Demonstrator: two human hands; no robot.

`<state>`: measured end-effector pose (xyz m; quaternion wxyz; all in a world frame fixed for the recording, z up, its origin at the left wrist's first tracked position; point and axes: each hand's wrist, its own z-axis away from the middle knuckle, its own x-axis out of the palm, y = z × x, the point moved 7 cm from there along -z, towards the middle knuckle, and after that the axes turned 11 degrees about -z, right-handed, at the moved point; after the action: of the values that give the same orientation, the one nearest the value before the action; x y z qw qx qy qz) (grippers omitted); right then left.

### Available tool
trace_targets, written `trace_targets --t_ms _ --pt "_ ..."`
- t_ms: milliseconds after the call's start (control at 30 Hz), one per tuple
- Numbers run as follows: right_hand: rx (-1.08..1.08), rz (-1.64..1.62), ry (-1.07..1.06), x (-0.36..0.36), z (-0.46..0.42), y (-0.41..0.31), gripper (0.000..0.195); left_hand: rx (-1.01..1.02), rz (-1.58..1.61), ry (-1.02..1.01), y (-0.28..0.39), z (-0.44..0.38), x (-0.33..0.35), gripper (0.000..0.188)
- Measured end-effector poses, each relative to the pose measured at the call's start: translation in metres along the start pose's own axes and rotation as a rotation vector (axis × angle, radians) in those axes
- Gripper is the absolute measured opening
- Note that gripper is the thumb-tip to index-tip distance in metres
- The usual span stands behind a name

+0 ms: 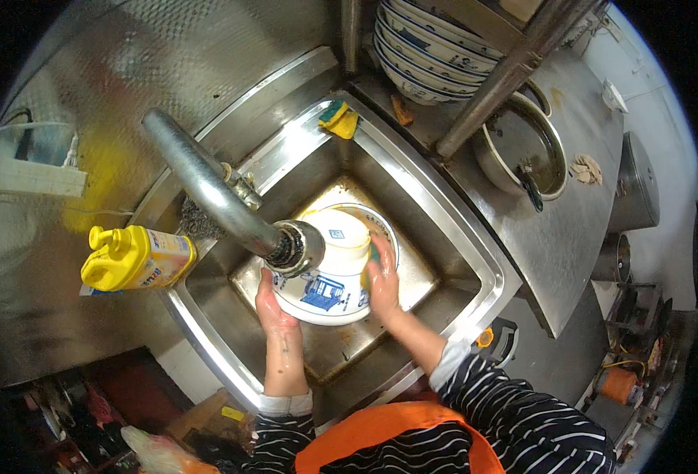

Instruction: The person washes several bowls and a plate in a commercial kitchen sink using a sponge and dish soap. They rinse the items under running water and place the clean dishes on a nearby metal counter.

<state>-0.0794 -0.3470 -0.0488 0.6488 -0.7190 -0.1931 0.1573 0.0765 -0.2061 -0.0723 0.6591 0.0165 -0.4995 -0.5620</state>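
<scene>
A white bowl with blue printed pictures (323,293) is held bottom-up in the stainless steel sink (349,355). My left hand (275,308) grips its rim at the left side. My right hand (384,275) presses a green and yellow scouring sponge (375,255), mostly covered by the fingers, against the bowl's right side. Behind and partly under this bowl, a second bowl (389,228) lies on the sink floor, largely hidden. The metal faucet (224,201) reaches over the upturned bowl, and its spout blocks part of the bowl's left side.
A yellow pump bottle (141,259) stands at the sink's left edge, near a steel wool scourer (199,216). Another sponge (340,120) rests on the back rim. Stacked bowls (432,56), a metal post (491,89) and a pot with liquid (523,145) occupy the right-hand steel counter (538,237).
</scene>
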Motion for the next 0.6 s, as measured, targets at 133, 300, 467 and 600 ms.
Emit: trace_targets --t_ms 133,300,467,600 --pt "-0.409 0.309 -0.264 0.041 0.027 -0.080 0.055 0.092 -0.202 0.005 0.002 0.015 0.025 0.034" --pt "-0.478 0.470 -0.514 0.087 -0.041 -0.101 0.038 0.254 -0.332 -0.089 0.013 0.037 0.056 0.033" --pt "0.288 -0.039 -0.551 0.041 -0.100 -0.025 0.030 0.239 -0.390 -0.145 0.017 0.038 0.047 0.033" --pt "0.092 0.115 -0.233 0.001 -0.046 -0.011 0.034 0.215 -0.267 -0.119 0.017 0.033 0.026 0.035"
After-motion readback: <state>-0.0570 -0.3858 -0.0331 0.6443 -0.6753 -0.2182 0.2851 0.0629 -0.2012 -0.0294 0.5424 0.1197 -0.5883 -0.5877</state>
